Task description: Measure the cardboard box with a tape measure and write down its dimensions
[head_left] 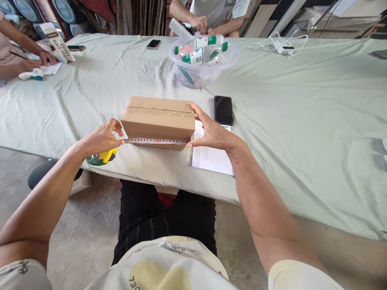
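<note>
A closed brown cardboard box [159, 114] lies lengthwise across the table in front of me. Along its near side runs the pulled-out blade of a tape measure [105, 156], whose yellow and green case hangs under my left hand. With thumb and fingers, my left hand [105, 136] pinches the tape at the box's left corner. My right hand [211, 131] grips the right end of the box, its thumb pressing the tape's end at the lower corner and its forefinger on the top edge. Partly under my right hand lies a sheet of paper [213, 155] with printed or written columns.
Behind the box stands a clear plastic basin [196, 76] of bottles. A black phone [223, 110] lies right of the box, another phone [153, 44] farther back. A charger with white cables [284, 47] is at the far side. Two people sit at the table, far side and left.
</note>
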Demonstrator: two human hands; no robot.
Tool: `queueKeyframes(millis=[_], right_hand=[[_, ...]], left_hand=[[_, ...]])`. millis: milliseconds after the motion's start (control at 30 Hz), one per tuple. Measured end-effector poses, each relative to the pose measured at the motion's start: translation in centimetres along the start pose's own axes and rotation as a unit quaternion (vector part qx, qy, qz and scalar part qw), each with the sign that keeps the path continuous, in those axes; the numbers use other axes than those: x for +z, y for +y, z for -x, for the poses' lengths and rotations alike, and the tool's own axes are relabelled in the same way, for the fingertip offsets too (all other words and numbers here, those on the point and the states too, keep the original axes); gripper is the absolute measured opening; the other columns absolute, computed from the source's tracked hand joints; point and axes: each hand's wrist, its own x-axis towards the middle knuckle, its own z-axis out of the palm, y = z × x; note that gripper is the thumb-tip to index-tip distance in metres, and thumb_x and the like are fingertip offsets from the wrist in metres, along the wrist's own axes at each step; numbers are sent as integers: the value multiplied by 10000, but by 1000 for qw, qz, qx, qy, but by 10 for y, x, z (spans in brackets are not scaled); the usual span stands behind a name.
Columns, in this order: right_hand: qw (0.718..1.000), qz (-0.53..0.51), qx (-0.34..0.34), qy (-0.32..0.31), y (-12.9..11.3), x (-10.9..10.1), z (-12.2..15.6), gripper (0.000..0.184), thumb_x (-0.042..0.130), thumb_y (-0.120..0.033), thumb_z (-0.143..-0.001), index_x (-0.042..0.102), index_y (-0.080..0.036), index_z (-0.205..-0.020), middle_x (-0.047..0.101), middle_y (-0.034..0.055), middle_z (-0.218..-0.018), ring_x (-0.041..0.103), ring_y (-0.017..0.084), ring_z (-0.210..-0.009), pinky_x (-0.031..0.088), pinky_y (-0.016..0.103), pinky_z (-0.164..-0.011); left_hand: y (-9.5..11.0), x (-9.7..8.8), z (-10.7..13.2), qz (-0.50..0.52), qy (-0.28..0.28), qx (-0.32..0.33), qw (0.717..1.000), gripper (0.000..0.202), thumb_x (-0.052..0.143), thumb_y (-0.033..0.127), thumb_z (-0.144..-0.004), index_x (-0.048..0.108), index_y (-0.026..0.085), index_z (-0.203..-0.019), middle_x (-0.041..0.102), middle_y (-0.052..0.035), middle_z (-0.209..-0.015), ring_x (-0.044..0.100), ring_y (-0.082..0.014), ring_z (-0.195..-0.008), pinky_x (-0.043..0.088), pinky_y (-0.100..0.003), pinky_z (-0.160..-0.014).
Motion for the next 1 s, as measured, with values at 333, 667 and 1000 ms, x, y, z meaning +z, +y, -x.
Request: queueKeyframes(millis=[333,667,1000], right_hand=[[1000,22,7,-8,-3,6,2,1245,839,-649,-631,86,-416,-1595,161,44,-1698,299,417,-1505,327,672,-1169],[1000,24,4,1,0,10,1,1233,841,-669,-607,112,-448,-1576,199,33,-1686,358,422,-1472,355,700,-1149],[999,23,25,7,-6,13,5,1216,833,-675,-612,124,-440,-1571,190,48,-1685,411,415,-1440,390,675,-1141]], left_hand=[[3,-9,-21,-53,-23,8,998,346,639,455,-806,470,213,-986,647,-13,-698,599,-231,-663,397,-308,-646],[-5,-14,-33,26,-44,21,998,317,664,411,-737,504,208,-920,632,4,-774,615,-196,-713,397,-271,-642],[-14,-11,-39,30,-15,43,999,326,667,446,-719,460,220,-829,518,33,-682,538,-168,-667,354,-267,-620]])
